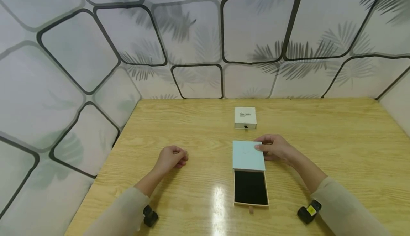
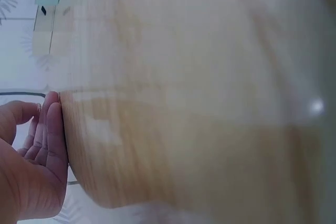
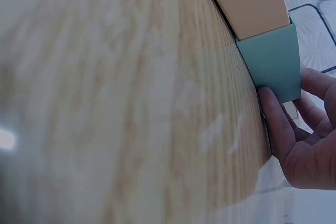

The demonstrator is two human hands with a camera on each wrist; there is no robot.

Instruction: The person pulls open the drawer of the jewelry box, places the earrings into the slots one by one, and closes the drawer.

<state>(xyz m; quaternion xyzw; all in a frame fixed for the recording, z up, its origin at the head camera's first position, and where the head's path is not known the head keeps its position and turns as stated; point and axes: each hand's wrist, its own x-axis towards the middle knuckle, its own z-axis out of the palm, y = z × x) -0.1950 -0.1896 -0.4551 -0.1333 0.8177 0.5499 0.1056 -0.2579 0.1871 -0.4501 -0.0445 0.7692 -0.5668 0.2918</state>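
A light blue drawer box point(image 1: 248, 155) lies on the wooden table in the head view. Its black-lined drawer point(image 1: 251, 187) is pulled out toward me, with a small ribbon tab point(image 1: 251, 210) at the front. My right hand point(image 1: 278, 148) holds the far right corner of the blue sleeve, thumb on top and fingers at its side. In the right wrist view, the drawer's peach outer wall point(image 3: 252, 3) juts from the sleeve point(image 3: 273, 64). To the left, my left hand point(image 1: 172, 157) rests on the table, fingers loosely curled and holding nothing.
Behind the blue box sits a smaller white box point(image 1: 245, 118) with dark lettering and a black tab. The wooden table point(image 1: 198, 129) meets a patterned wall point(image 1: 195, 33) at the back. A black wrist camera point(image 1: 309, 211) sits at the right sleeve, another point(image 1: 150, 216) at the left.
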